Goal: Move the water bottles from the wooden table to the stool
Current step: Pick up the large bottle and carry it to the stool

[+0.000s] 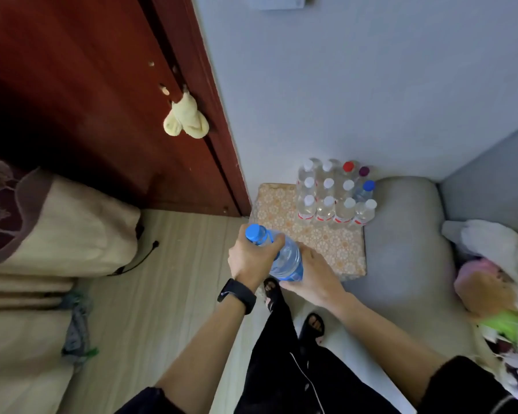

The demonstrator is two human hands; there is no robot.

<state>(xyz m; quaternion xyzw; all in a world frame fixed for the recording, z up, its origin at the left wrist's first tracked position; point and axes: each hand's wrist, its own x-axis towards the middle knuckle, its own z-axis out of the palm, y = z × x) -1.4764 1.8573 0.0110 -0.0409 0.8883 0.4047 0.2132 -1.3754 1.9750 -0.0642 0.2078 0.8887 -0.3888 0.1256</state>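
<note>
I hold a large clear water bottle (287,258) with a blue cap, tilted, just in front of the near-left corner of the stool (281,216). My left hand (251,258) grips its neck below the cap. My right hand (314,273) grips its lower body and base. The stool has an orange floral cushion top. Several small clear water bottles (335,195) stand in rows on its far right part, most with white caps, one red, one purple, one blue.
A dark red wooden door (102,85) with a yellow cloth (184,118) on its handle stands at left. A grey sofa (407,234) borders the stool's right side. Beige bedding (57,234) lies at left. My feet in black sandals (311,324) stand on light floorboards.
</note>
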